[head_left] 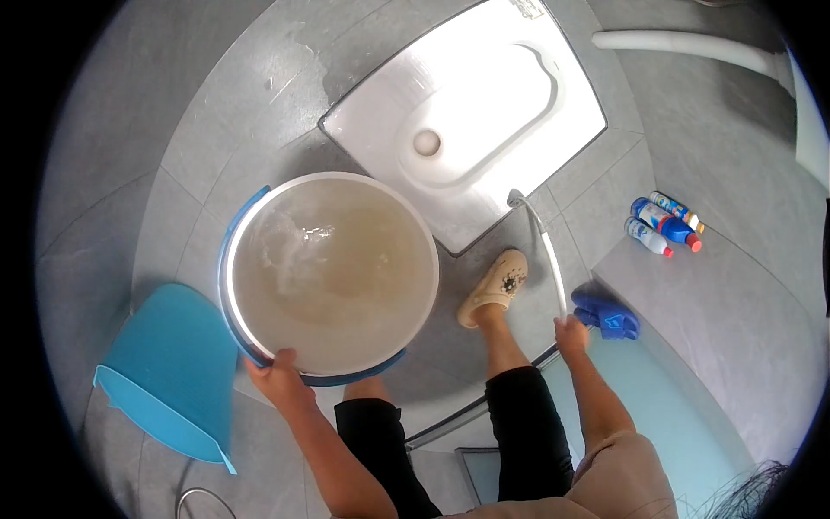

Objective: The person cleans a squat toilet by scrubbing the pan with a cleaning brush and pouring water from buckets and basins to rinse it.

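Observation:
A large round white bucket (333, 342) with a blue handle around its rim holds cloudy water. My left hand (284, 379) grips the bucket's rim and handle at the lower left. At the right, my right hand (571, 335) is closed around a shower hose (551, 255). The shower head (516, 198) at the hose's far end is beside the lower edge of a white squat toilet (415, 182). No spray can be made out from it.
A light blue basin (177, 363) stands at the left. Several bottles (666, 225) and blue slippers (605, 313) are at the right wall. My foot in a beige clog (494, 288) is between bucket and hose. A white pipe (692, 41) runs at the upper right.

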A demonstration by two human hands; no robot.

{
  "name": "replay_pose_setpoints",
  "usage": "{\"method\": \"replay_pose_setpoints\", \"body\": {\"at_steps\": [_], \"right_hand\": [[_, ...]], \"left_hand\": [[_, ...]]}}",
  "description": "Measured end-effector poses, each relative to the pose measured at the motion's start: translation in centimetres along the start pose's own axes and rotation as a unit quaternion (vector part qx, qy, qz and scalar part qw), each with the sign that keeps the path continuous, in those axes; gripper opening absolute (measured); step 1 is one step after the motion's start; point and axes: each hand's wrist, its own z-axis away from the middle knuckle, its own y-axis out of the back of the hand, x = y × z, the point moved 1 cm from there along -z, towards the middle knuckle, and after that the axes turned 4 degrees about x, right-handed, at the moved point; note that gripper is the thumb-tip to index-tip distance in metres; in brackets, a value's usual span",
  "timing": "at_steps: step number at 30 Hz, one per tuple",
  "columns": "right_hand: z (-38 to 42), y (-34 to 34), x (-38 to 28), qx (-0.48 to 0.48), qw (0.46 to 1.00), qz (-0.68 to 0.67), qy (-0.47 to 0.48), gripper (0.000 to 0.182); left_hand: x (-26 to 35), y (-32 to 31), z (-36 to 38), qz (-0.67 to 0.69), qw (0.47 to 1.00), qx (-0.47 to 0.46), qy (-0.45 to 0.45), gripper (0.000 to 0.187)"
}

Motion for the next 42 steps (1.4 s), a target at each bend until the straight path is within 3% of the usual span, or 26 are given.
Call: {"method": "replay_pose_setpoints", "body": {"at_steps": [1,2,5,6,8,12,15,16,21,24,27,31,35,38,41,42], "right_hand": [[0.3,-0.3,-0.3,-0.038,0.984,-0.169,-0.046,0.020],[1.3,0.8,-2.1,-0.079,0.969,-0.225,-0.069,0.014],[2.6,-3.0,-0.5,0.002,0.995,-0.009,0.098,0.034],[3.1,-3.1,-0.1,0.003,0.995,-0.008,0.097,0.034],[5.3,-1.5,-2.1,-0.130,0.988,0.073,0.045,0.042],[3.1,-1.2,-1.0,-0.071,0.994,0.084,-0.005,0.041],[4.3,-0.7,-2.3,-0.085,0.985,0.144,0.041,0.041],[4.8,0.3,-3.3,-0.131,0.976,0.167,0.054,0.040],[3.5,-0.1,-2.3,-0.058,0.991,0.122,0.024,0.037],[5.2,-1.2,-2.8,-0.120,0.979,0.157,0.043,0.039],[4.3,-1.0,-4.1,-0.122,0.981,0.140,0.058,0.039],[4.4,-2.0,-2.5,-0.151,0.981,0.119,0.017,0.038],[3.6,-1.2,-9.8,-0.153,0.985,0.051,0.060,0.040],[3.2,-2.1,-3.5,-0.156,0.982,0.103,0.033,0.041],[3.5,-1.0,-4.4,-0.136,0.989,0.053,0.019,0.042],[1.1,-4.5,-2.7,-0.107,0.988,0.033,0.105,0.044]], "left_hand": [[0.0,0.0,0.1,0.010,1.000,-0.006,0.005,0.049],[0.1,-0.1,0.1,0.020,1.000,-0.012,0.009,0.049],[0.7,-0.4,0.5,0.026,0.999,-0.022,-0.008,0.048],[0.8,-0.4,0.6,0.026,0.999,-0.022,-0.007,0.048],[0.9,-0.5,0.7,-0.002,1.000,-0.014,-0.011,0.047],[0.8,-0.4,0.5,0.012,1.000,-0.016,-0.012,0.047],[0.6,-0.2,0.6,0.012,1.000,-0.021,-0.011,0.047],[0.8,-0.4,0.8,0.008,1.000,-0.015,-0.008,0.047],[0.9,-0.6,1.0,0.021,1.000,-0.017,-0.013,0.048],[0.8,-0.5,0.9,0.000,1.000,-0.015,-0.017,0.049],[0.9,-0.7,1.2,0.019,1.000,-0.019,-0.007,0.050],[0.3,-0.5,0.5,0.033,0.999,-0.024,-0.011,0.050],[1.3,-1.2,1.5,0.031,1.000,0.005,0.000,0.049],[1.4,-1.0,1.2,0.017,1.000,-0.018,-0.018,0.049],[1.2,-0.7,0.9,0.006,1.000,-0.009,-0.009,0.049],[0.9,-0.6,0.8,0.004,1.000,-0.011,-0.009,0.049]]}}
